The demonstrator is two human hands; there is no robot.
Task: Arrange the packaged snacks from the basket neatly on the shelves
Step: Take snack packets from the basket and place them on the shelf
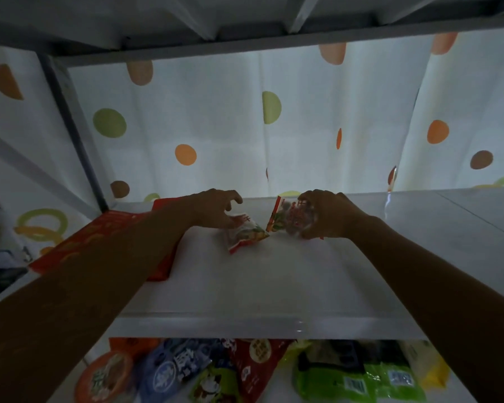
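Right hand (pixel 326 213) grips a small red-and-clear plastic snack packet (pixel 288 221) upright, far back on the white shelf (pixel 259 286). Left hand (pixel 213 210), loosely curled and holding nothing, sits over a matching flat packet (pixel 246 234) just left, whose long axis points at the held one.

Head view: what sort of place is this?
Likely a staged shop or pantry shelf: a white shelf board in a grey metal frame, a white curtain with orange and green dots behind it, and assorted snack bags lying below. The right hand holds a clear-and-red snack packet.
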